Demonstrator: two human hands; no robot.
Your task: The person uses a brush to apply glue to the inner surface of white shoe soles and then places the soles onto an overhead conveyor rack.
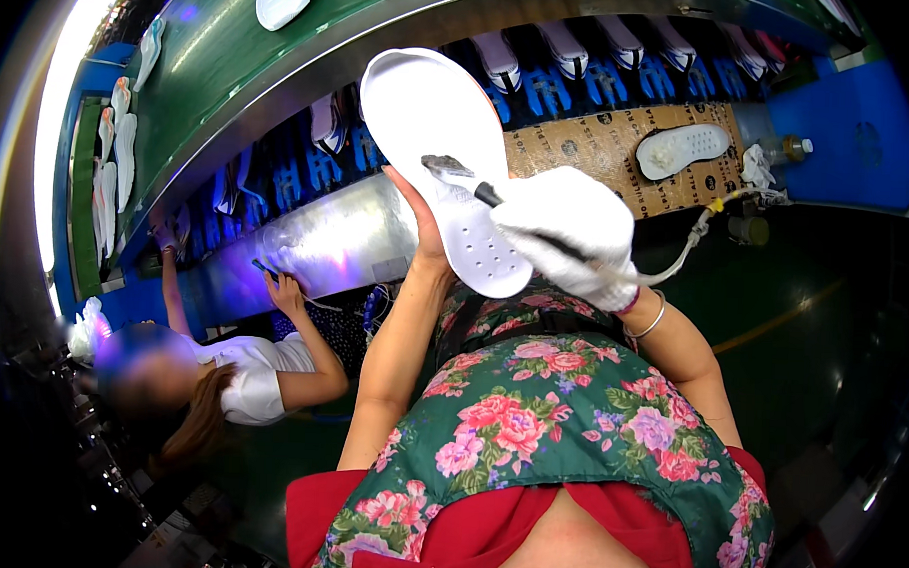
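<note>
A white shoe sole (pixel 431 103) is held up in front of me, tilted, its heel end with small holes toward my body. My bare left hand (pixel 424 218) is closed on the sole's left edge near the middle. My right hand (pixel 566 233), in a white knit glove, grips a brush (pixel 458 172) with a dark handle. The brush's greyish bristles lie over the middle of the sole and seem to touch it. A pale hose (pixel 699 230) runs from beside the gloved hand toward the right. Most of the right fingers are hidden by the glove's back.
Another white sole (pixel 682 150) lies on a cardboard sheet (pixel 569 153) on the metal bench (pixel 316 234). Shoe uppers (pixel 568 48) line a blue rack behind. A green conveyor (pixel 211 85) carries more soles. At left a co-worker (pixel 261 372) reaches over the bench. A bottle (pixel 795 148) stands far right.
</note>
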